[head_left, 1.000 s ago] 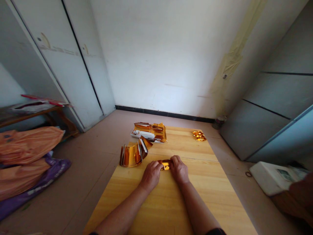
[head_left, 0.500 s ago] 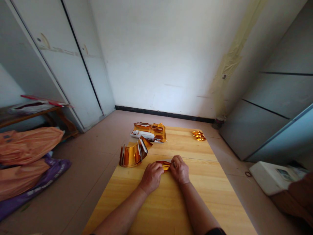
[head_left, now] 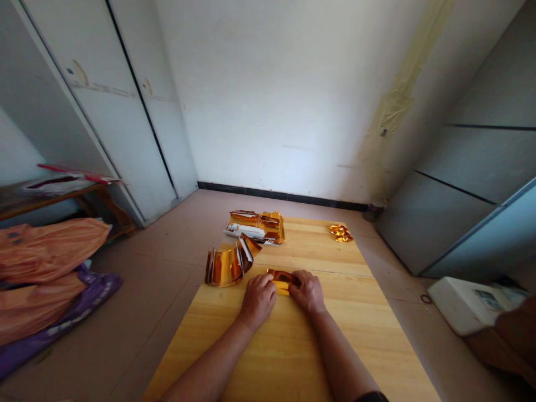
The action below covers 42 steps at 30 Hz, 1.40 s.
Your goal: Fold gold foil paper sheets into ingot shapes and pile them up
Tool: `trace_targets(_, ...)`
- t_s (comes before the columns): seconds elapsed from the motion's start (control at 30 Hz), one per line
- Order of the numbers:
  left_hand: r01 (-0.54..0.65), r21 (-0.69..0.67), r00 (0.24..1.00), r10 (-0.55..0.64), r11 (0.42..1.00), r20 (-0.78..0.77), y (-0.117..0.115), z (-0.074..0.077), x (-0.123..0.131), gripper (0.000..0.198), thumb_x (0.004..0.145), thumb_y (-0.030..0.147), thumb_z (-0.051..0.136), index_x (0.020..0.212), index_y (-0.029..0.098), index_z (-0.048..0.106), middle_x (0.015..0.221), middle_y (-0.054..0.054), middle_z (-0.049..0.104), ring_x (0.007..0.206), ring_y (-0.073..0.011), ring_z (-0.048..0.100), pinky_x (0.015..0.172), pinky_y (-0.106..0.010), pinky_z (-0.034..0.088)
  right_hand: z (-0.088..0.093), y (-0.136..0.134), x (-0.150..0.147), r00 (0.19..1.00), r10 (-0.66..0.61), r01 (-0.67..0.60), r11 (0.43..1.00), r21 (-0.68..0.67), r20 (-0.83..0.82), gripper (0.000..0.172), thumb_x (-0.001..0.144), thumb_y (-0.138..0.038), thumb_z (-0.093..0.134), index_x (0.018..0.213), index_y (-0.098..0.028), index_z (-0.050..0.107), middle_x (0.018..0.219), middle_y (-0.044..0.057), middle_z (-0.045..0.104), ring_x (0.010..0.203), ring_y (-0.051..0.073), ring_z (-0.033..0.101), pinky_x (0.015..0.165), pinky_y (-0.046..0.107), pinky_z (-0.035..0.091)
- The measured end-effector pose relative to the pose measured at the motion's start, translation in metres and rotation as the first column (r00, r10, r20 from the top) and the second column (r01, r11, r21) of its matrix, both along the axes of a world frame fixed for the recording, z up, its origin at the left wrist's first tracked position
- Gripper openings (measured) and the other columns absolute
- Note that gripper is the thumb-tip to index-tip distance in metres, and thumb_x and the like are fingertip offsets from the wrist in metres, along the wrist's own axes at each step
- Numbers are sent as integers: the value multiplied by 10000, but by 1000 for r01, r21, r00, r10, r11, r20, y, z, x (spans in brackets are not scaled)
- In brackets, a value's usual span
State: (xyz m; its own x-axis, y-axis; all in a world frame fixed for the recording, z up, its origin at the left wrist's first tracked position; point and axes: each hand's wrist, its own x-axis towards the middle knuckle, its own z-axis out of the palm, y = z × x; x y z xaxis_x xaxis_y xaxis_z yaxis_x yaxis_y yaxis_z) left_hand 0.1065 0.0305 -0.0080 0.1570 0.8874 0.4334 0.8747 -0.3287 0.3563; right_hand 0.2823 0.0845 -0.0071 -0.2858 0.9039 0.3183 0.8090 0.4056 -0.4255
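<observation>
A small piece of shiny gold foil paper (head_left: 282,287), curled into a shallow loop, lies between my hands on the wooden table (head_left: 288,346). My left hand (head_left: 258,297) is closed on its left end, fingers pressed together. On the right end, my right hand (head_left: 307,291) is closed too, with its fingertips bent around the edge. Just beyond my left hand stands a curved stack of gold foil sheets (head_left: 226,264) with white backs showing.
Behind that stack lies another pile of gold foil sheets (head_left: 273,226) with a white strip. Folded gold foil pieces (head_left: 341,233) sit at the table's far right corner. On the floor are orange bags (head_left: 46,245) at left and a white box (head_left: 464,306) at right.
The foil between my hands has opened into a rounder loop, its brown inner side showing more. My hands have shifted slightly around its ends.
</observation>
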Motion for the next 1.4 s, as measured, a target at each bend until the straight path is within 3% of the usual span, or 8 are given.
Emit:
trace_targets(0.13, -57, -5, 994, 57, 998, 97, 3, -3, -2, 207, 711, 88, 550, 886, 194, 580, 1058, -69, 584, 1042, -229, 516, 891, -394, 430, -3, 0, 5, 997, 47, -49, 998, -38, -55, 146, 677, -175, 538, 775, -197, 644, 732, -4, 642, 682, 129, 558, 641, 216, 356)
trace_targets(0.27, -75, 50, 979, 64, 996, 194, 6, -10, -4, 543, 666, 55, 558, 1189, 172, 468, 1174, -102, 539, 1131, -241, 481, 961, -413, 415, -4, 1, 10, 976, 92, -104, 993, -50, -198, 47, 682, -202, 560, 680, -185, 604, 655, -11, 614, 603, 114, 531, 581, 203, 352)
trace_targets(0.37, -74, 57, 970, 59, 996, 234, 7, -14, -5, 687, 660, 34, 550, 1304, 183, 366, 1203, -100, 534, 1132, -236, 493, 970, -416, 412, -7, 1, 11, 959, 98, -110, 993, -30, -267, 80, 696, -234, 576, 632, -186, 576, 632, -5, 604, 601, 120, 530, 588, 208, 361)
trace_targets(0.47, -78, 30, 965, 68, 997, 252, 7, -15, -6, 624, 673, 25, 541, 1263, 186, 417, 1067, -70, 599, 992, -211, 560, 896, -387, 446, -10, 0, 12, 955, 94, -106, 994, -29, -281, 48, 701, -215, 575, 660, -192, 582, 650, -1, 610, 619, 130, 539, 616, 219, 375)
trace_targets(0.63, -52, 6, 983, 50, 999, 178, 5, -9, -6, 309, 685, 11, 510, 930, 183, 588, 904, -45, 636, 902, -210, 561, 807, -353, 432, -12, -5, 12, 963, 178, -179, 984, 15, -202, 138, 732, -149, 559, 837, -199, 635, 777, 21, 655, 766, 160, 560, 720, 248, 385)
trace_targets(0.87, -47, -28, 977, 52, 998, 205, 7, -13, -11, 351, 541, -74, 431, 735, 169, 594, 751, -25, 601, 782, -187, 528, 695, -284, 393, -5, -11, 15, 967, 255, -256, 966, 21, 26, 173, 747, -83, 557, 834, -193, 658, 831, 36, 636, 822, 169, 519, 733, 260, 342)
trace_targets(1.13, 26, -22, 990, -22, 999, 140, 5, -12, -14, 389, 562, -103, 428, 760, 170, 622, 792, -31, 614, 821, -190, 522, 734, -292, 405, 4, -19, 22, 925, 324, -338, 940, 41, 199, 211, 852, -86, 487, 912, -197, 656, 884, 49, 613, 856, 172, 477, 764, 273, 322)
trace_targets(1.4, 123, -13, 992, -123, 992, 14, -3, -9, -19, 336, 717, -46, 451, 850, 179, 662, 893, -51, 639, 875, -191, 528, 788, -324, 426, 9, -27, 26, 904, 350, -363, 932, 10, 245, 207, 898, -147, 467, 966, -200, 655, 936, 59, 604, 904, 176, 465, 799, 285, 313)
